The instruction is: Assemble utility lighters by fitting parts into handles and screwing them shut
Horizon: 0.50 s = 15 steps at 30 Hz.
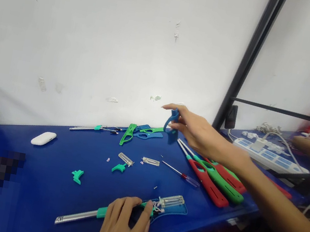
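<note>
Opened stick lighter: lies on the worktop, on the person's side of the screwdriver and mostly to its left.
Left hand: fingers curl over the lighter's middle; whether they close underneath is hidden.
Right hand: raised beyond the screwdriver, fingers pinching a blue curved plastic piece.
Lighter's handling: probably light; the metal tube looks stiff and smooth, likely slippery.
Fragile part: the clear fuel reservoir and thin white wiring sit exposed in the half shell; tilting could spill them.
Best hold: probably the tube or the shell's rim, away from the wiring.
Blue piece's handling: likely light and rigid; a pinch should suffice.
Edge: the worktop's front rim runs on the person's side of the screwdriver, near the lighter's handle.
Room: widest well left of the screwdriver, between a teal trigger and the white case.
Crowding: intact lighters lie just right of the screwdriver.
</note>
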Each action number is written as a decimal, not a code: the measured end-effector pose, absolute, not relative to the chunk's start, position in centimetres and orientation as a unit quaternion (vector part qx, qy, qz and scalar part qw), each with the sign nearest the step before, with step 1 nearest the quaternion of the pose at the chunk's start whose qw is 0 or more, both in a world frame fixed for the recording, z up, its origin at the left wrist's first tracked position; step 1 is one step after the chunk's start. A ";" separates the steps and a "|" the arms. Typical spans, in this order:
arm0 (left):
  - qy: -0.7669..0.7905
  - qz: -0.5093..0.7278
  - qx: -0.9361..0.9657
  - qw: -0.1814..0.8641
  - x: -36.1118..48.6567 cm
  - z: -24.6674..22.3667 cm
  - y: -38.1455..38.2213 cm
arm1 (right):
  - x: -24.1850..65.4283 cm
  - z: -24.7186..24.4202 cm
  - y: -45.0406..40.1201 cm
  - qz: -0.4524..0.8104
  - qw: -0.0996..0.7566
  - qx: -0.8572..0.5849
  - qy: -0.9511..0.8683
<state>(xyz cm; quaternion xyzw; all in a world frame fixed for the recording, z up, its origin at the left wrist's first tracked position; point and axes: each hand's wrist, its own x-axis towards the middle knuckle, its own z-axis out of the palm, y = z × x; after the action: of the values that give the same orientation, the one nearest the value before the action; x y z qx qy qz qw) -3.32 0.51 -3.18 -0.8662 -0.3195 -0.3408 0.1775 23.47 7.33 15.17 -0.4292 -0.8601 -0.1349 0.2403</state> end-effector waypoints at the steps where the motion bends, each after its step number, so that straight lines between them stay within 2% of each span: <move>1: -0.319 -0.341 -0.867 0.175 -3.3 -3.2 0.5 | 23.5 15.0 6.3 -0.103 0.253 -0.428 -0.861; 4: -0.316 -0.341 -0.870 0.166 -3.4 -3.2 0.7 | 23.5 13.8 3.8 0.001 0.229 -0.408 -0.884; 9: -0.340 -0.365 -0.854 0.151 -3.3 -3.4 0.6 | 23.1 10.7 1.8 0.072 0.164 -0.390 -0.903; 15: -0.405 -0.417 -0.813 0.030 -3.2 -2.6 -0.1 | 21.8 8.3 1.2 0.149 0.179 -0.443 -0.866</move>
<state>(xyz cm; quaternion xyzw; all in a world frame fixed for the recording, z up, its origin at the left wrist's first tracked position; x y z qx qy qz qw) -3.21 -0.13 -2.64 -0.8132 -0.4052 -0.4167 0.0304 21.78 1.18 8.30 -0.4432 -0.8656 0.1485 0.1794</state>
